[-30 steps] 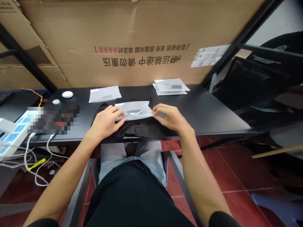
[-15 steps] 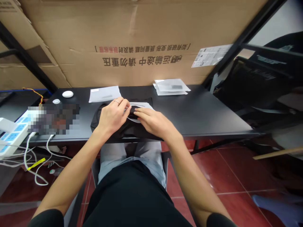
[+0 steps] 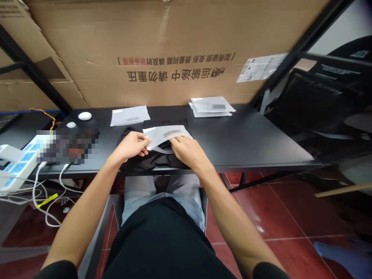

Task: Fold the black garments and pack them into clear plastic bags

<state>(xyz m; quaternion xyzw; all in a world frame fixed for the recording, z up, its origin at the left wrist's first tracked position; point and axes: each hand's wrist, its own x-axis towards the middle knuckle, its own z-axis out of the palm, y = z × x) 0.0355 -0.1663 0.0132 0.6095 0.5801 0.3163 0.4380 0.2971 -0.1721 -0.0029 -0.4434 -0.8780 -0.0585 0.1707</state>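
A frosted plastic bag (image 3: 159,135) with a grey printed patch is spread over a crumpled black cloth item (image 3: 139,162) near the table's front edge. My left hand (image 3: 134,146) pinches the bag's left edge between thumb and fingers. At the bag's near right side is my right hand (image 3: 186,149), its fingers curled and the tips hidden at the bag's edge. Whether those fingertips are inside the bag or grip something dark there, I cannot tell. Between the hands, a curved pale edge and something black show below the upper sheet.
Another frosted bag (image 3: 130,116) lies behind on the black table (image 3: 250,135), with a small stack of similar bags (image 3: 213,106) to the right. A white oval object (image 3: 85,116) and a power strip (image 3: 20,166) with cables are left. A large cardboard box (image 3: 162,35) stands behind.
The frosted bag's upper sheet now lies flatter and shows its printed patch. My left hand has shifted left and down to the bag's edge; my right fingers have curled in.
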